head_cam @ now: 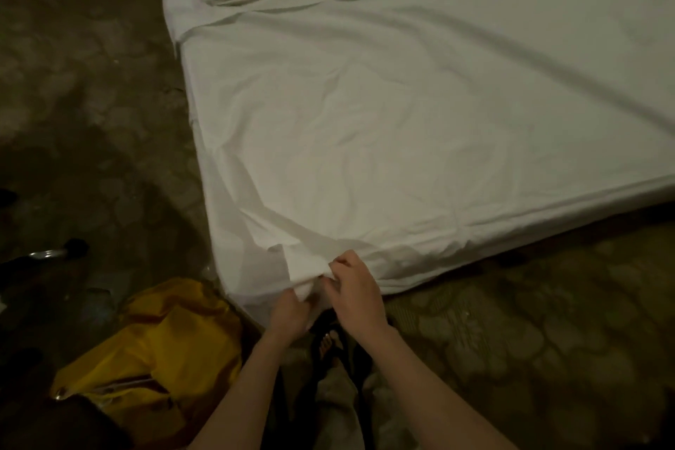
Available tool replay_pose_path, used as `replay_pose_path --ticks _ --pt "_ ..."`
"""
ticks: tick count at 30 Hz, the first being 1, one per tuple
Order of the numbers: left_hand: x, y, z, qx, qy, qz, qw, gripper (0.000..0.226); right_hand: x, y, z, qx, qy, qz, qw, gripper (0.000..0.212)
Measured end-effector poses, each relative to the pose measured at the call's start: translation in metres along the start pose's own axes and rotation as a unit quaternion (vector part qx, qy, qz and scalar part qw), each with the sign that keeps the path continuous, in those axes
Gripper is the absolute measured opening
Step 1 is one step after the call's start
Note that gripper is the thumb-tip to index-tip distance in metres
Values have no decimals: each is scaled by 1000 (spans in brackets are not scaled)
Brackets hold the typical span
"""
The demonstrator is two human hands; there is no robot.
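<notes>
Head view: left hand and right hand both pinch the sheet corner, gathered between them.

left hand + right hand | pinch sheet corner | mattress edge

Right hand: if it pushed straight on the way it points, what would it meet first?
Most likely the bunched corner of the white sheet, which the right hand already pinches at the near corner of the bed. What lies beneath that fold is hidden, and depth is hard to judge.
</notes>
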State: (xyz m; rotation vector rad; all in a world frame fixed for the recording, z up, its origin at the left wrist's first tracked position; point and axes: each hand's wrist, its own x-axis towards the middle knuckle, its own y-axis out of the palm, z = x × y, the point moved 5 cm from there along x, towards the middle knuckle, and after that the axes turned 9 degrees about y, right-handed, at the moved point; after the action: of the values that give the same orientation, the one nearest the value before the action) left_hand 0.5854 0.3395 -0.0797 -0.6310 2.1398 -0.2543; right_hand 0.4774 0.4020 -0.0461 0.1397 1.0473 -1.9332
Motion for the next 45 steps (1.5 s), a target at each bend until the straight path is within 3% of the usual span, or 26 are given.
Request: replay_pose_path --ticks 2,5,8,12,14,15,17,20,23,25,27,29,31,36,40,42,44,45 --pt "-2 4 -7 -1 20 59 998 16 -2 -4 -13 17 65 -43 997 20" --pt "-11 7 -23 -119 -23 71 990 21 -16 -7 -58 119 287 -89 946 30" --pt "-12 13 -42 -200 -40 41 978 28 -38 4 -101 226 458 -77 857 44" --pt "-11 16 -65 -367 -102 -36 924 26 -39 28 -125 435 539 -51 720 83" --pt "-11 12 -75 -421 -124 -13 899 26 -32 61 -160 488 582 -23 650 132" --pt "-9 8 -77 -430 -121 15 895 30 -33 63 -159 524 596 0 609 146" --pt "-8 -3 -83 -444 -113 62 887 40 -37 57 -148 584 608 21 538 135" --pt "-1 -14 -87 -448 -124 70 883 18 -53 25 -99 606 587 65 532 95" --pt "6 -13 -92 -443 -150 52 882 16 -61 33 -88 593 577 120 549 77" --pt "7 -8 -101 -455 -156 61 875 15 -69 51 -80 567 584 208 542 94" --pt "10 -3 -110 -482 -147 66 861 28 -68 68 -73 586 559 259 526 106" --pt "12 0 -119 -516 -138 68 842 39 -59 85 -64 649 517 257 495 92" --pt "14 1 -122 -549 -138 64 822 34 -44 88 -49 711 469 243 463 84" --pt "19 0 -120 -579 -166 9 798 18 -16 82 -20 704 436 272 490 91" --pt "22 -1 -129 -578 -150 -37 801 19 -10 79 -7 761 439 240 413 93" --pt "23 -3 -135 -579 -143 -38 802 21 -7 74 -1 779 438 219 392 92" --pt "24 -7 -140 -577 -133 -33 805 23 0 70 3 809 421 183 367 80" --pt "26 -11 -141 -573 -126 -31 809 23 4 68 3 817 411 159 372 70"
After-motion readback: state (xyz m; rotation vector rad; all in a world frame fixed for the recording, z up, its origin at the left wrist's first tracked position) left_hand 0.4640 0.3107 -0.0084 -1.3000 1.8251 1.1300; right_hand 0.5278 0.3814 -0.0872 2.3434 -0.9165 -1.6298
